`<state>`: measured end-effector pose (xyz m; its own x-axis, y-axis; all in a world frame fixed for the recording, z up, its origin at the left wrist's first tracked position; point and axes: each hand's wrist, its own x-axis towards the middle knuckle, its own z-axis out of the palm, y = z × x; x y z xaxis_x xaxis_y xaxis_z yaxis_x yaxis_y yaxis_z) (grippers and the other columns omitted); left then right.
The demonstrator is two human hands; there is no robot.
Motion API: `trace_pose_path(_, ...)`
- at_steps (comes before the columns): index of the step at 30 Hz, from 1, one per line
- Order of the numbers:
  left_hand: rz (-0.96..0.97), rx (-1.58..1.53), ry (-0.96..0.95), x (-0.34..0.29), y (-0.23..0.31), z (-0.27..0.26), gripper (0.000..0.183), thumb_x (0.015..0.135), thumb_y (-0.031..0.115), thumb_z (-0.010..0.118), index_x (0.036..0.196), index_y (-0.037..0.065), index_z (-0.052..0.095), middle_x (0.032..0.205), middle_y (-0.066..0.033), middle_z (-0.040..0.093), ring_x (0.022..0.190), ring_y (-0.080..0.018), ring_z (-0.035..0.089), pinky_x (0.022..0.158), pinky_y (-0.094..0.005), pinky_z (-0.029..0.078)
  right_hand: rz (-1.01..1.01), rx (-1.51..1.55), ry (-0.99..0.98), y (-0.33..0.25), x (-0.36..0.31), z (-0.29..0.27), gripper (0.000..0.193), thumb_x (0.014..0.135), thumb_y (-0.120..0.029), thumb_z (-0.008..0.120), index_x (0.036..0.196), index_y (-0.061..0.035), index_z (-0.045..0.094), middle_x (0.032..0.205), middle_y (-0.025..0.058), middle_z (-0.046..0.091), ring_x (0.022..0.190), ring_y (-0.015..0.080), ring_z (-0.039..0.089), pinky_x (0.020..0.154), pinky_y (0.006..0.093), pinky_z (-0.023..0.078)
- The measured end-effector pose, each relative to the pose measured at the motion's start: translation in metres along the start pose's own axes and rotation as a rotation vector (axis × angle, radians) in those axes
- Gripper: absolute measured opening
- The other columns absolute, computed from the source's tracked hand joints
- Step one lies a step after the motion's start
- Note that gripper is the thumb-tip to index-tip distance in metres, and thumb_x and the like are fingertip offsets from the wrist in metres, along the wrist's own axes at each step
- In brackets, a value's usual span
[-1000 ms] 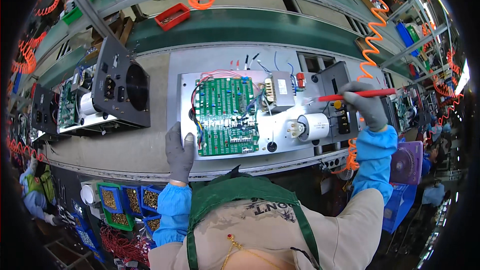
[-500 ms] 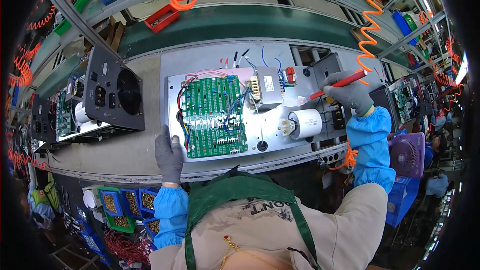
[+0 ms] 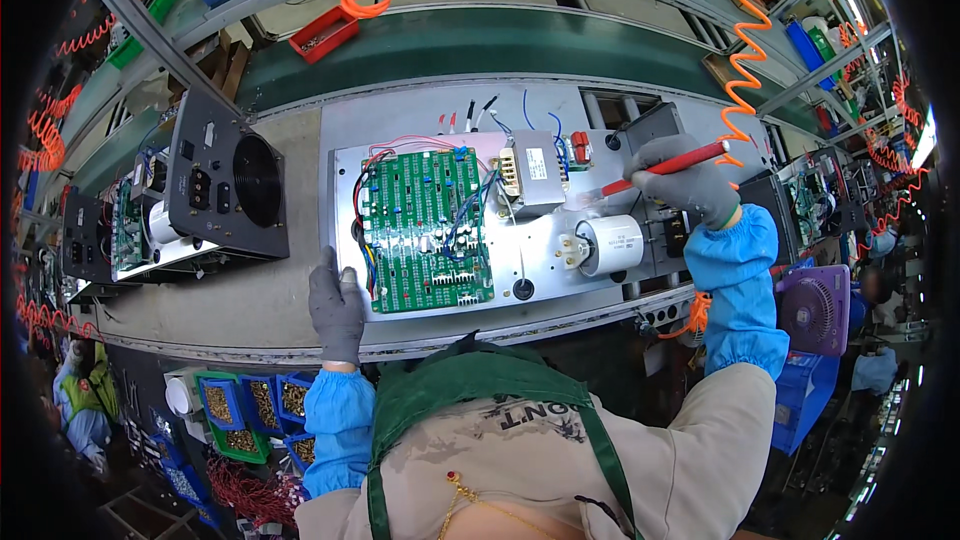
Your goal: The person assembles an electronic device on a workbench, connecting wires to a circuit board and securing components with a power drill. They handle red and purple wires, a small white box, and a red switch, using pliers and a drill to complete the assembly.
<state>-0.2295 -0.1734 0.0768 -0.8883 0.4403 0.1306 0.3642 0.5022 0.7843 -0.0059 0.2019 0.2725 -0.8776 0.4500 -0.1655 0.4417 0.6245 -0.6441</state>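
Observation:
A metal chassis lies flat in front of me, carrying a green circuit board, a grey transformer and a white cylindrical capacitor. My gloved left hand rests at its front left corner, fingers stretched along the edge and thumb apart. Closed round a red-handled brush, my gloved right hand is above the chassis's right side. The brush's pale tip points left, just right of the transformer and behind the capacitor; whether it touches the metal I cannot tell.
Other black-panelled units stand left and right on the line. Beyond runs a green belt with a red parts bin. An orange coiled hose hangs near my right hand. Blue screw bins sit lower left, a purple fan right.
My right hand has moved slightly left and down with the brush, bringing its tip further left. My left hand has stayed at the chassis corner.

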Motion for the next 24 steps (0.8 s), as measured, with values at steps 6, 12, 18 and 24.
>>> trace_pose_path(6, 0.001, -0.01, 0.002, 0.0, -0.001, 0.001, 0.041, 0.089, 0.006, 0.052, 0.128, -0.004, 0.045, 0.12, -0.0204, 0.054, 0.111, -0.0293, 0.056, 0.093, -0.0355, 0.045, 0.041, 0.041, -0.037, -0.008, 0.005, 0.012, 0.017, 0.075, -0.012, 0.061, 0.086, -0.0026, 0.07, 0.074, 0.0073, 0.066, 0.067, 0.0136, 0.061, 0.063, 0.0271, 0.05)
trace_pose_path(12, 0.005, -0.012, -0.003, -0.001, -0.003, 0.0, 0.041, 0.089, 0.007, 0.052, 0.128, -0.003, 0.045, 0.121, -0.02, 0.054, 0.111, -0.029, 0.056, 0.093, -0.0357, 0.045, 0.194, -0.119, -0.012, 0.011, 0.004, -0.002, 0.017, 0.073, -0.014, 0.062, 0.084, -0.0022, 0.068, 0.074, 0.0064, 0.066, 0.067, 0.0138, 0.061, 0.062, 0.0268, 0.05)
trace_pose_path(18, 0.012, -0.03, 0.017, 0.0, -0.009, 0.004, 0.04, 0.089, 0.007, 0.052, 0.127, -0.003, 0.046, 0.12, -0.0201, 0.054, 0.113, -0.0289, 0.055, 0.094, -0.0357, 0.045, 0.032, 0.0, 0.064, -0.005, 0.001, -0.007, 0.016, 0.072, -0.013, 0.063, 0.083, -0.002, 0.068, 0.075, 0.0062, 0.065, 0.067, 0.0144, 0.061, 0.062, 0.0275, 0.05)
trace_pose_path(24, 0.039, 0.011, 0.025, 0.003, -0.009, 0.006, 0.041, 0.088, 0.01, 0.054, 0.127, -0.001, 0.047, 0.116, -0.0195, 0.056, 0.109, -0.0305, 0.056, 0.091, -0.0369, 0.045, 0.108, 0.06, 0.001, 0.003, 0.006, 0.005, 0.015, 0.074, -0.014, 0.066, 0.084, -0.0021, 0.067, 0.077, 0.0061, 0.064, 0.07, 0.0137, 0.059, 0.064, 0.0285, 0.049)
